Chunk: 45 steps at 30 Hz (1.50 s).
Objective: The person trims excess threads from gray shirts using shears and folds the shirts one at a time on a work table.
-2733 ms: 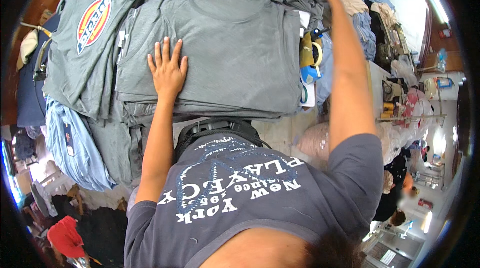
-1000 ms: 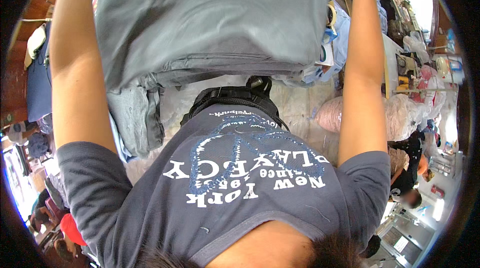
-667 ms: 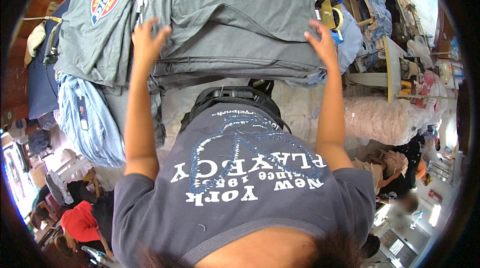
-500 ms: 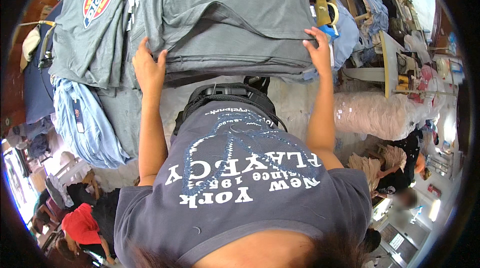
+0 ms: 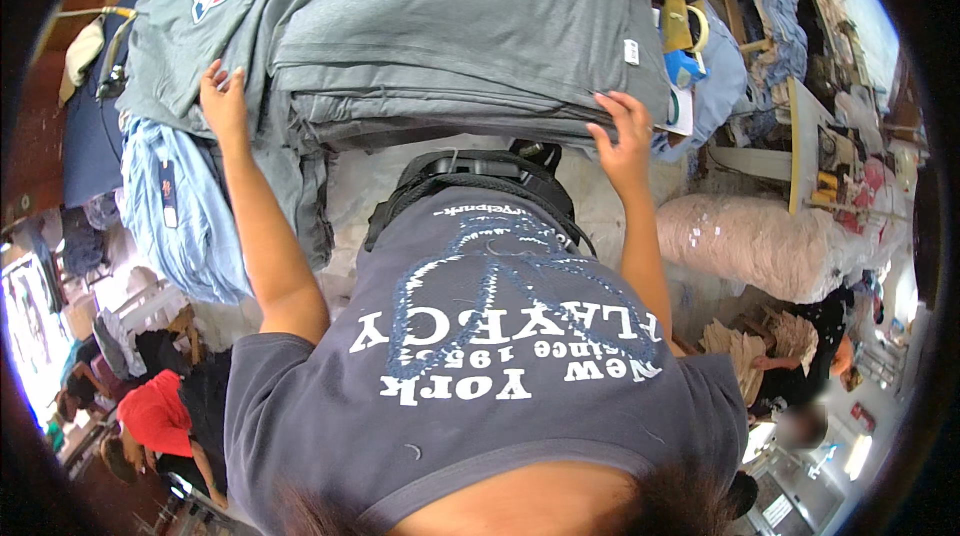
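Note:
A pile of grey T-shirts lies on the work surface ahead of me, its hems layered toward my waist. Off to the left, another grey shirt bears a round red and yellow printed emblem. My left hand rests at the near part of that printed shirt, fingers slightly curled and apart. At the pile's near right corner is my right hand, its fingers spread beside the hems and the thumb apart. A small white label shows on the top shirt near its right edge.
A light blue garment with a dark tag hangs over the near left edge. Tape and a blue tool sit right of the pile. A plastic-wrapped pinkish roll lies farther right. A person in red is at lower left.
My left hand has moved left from the pile's corner to the printed shirt. The top shirt's raised fold now lies flat. My right hand has shifted slightly down along the near right corner.

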Motion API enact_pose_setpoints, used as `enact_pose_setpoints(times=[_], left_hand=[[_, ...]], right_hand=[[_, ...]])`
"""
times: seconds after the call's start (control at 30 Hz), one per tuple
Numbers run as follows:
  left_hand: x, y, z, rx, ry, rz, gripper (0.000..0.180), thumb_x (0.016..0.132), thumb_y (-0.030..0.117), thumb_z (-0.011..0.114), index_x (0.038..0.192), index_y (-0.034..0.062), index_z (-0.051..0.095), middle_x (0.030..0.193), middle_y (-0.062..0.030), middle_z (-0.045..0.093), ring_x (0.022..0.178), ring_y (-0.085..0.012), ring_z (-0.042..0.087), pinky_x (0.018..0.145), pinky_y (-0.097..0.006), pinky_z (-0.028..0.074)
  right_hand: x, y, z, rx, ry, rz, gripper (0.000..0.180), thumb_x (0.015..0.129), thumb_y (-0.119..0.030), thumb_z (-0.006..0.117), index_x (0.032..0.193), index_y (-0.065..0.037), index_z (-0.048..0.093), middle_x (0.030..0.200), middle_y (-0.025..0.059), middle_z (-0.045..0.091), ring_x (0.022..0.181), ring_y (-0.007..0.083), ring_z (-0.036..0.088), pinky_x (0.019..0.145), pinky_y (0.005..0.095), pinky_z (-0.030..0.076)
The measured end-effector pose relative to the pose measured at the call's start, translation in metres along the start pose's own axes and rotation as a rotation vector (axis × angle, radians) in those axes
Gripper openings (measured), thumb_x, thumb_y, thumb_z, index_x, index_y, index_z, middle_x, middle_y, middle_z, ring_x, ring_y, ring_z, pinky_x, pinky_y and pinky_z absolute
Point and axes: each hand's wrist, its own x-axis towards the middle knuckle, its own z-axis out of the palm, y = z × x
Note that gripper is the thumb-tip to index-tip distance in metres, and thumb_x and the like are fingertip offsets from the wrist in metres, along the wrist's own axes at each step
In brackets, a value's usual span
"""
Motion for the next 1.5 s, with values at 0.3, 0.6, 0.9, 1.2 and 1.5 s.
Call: enact_pose_setpoints(times=[0.3, 0.6, 0.9, 1.2, 1.5], left_hand=[[-0.089, 0.098, 0.025, -0.494, -0.192, -0.096, 0.014, 0.080, 0.009, 0.057, 0.090, 0.0000, 0.058, 0.074, -0.0027, 0.059, 0.060, -0.0079, 0.055, 0.056, -0.018, 0.042], [-0.138, 0.174, 0.077, -0.045, -0.583, 0.599, 0.016, 0.071, 0.008, 0.061, 0.087, 0.0058, 0.059, 0.081, -0.0056, 0.057, 0.075, -0.0209, 0.055, 0.066, -0.030, 0.044], [-0.137, 0.185, 0.107, 0.038, -0.722, 0.868, 0.007, 0.069, 0.007, 0.058, 0.076, 0.0074, 0.060, 0.081, -0.0042, 0.054, 0.079, -0.0214, 0.051, 0.067, -0.033, 0.044], [-0.046, 0.196, 0.065, 0.039, -0.196, 0.685, 0.010, 0.073, 0.002, 0.055, 0.080, 0.0059, 0.061, 0.073, -0.0066, 0.056, 0.064, -0.0197, 0.057, 0.060, -0.029, 0.044], [-0.066, 0.137, 0.095, -0.186, -0.397, 0.046, 0.018, 0.078, 0.016, 0.060, 0.088, 0.0007, 0.061, 0.071, -0.0036, 0.061, 0.059, -0.0072, 0.054, 0.056, -0.021, 0.042]], right_hand=[[-0.020, 0.022, -0.004, 0.168, 0.137, 0.246, 0.032, 0.066, 0.001, 0.062, 0.096, -0.005, 0.054, 0.096, 0.0105, 0.050, 0.091, 0.0240, 0.048, 0.080, 0.0321, 0.039], [-0.011, 0.018, 0.013, 0.200, 0.209, 0.234, 0.026, 0.065, 0.003, 0.062, 0.089, -0.005, 0.053, 0.088, 0.0087, 0.049, 0.082, 0.0224, 0.049, 0.072, 0.0308, 0.041], [-0.005, 0.018, 0.013, 0.083, 0.230, 0.128, 0.015, 0.067, -0.004, 0.063, 0.080, -0.007, 0.058, 0.082, 0.0078, 0.050, 0.081, 0.0254, 0.048, 0.070, 0.0344, 0.039], [0.034, -0.047, -0.007, 0.314, 0.032, -0.304, 0.009, 0.069, -0.006, 0.061, 0.077, -0.008, 0.057, 0.074, 0.0063, 0.056, 0.071, 0.0234, 0.054, 0.065, 0.0328, 0.041], [0.016, 0.139, -0.003, -0.141, 0.175, 0.388, 0.020, 0.076, -0.008, 0.054, 0.097, -0.008, 0.054, 0.082, 0.0119, 0.057, 0.078, 0.0288, 0.055, 0.068, 0.0375, 0.043]])
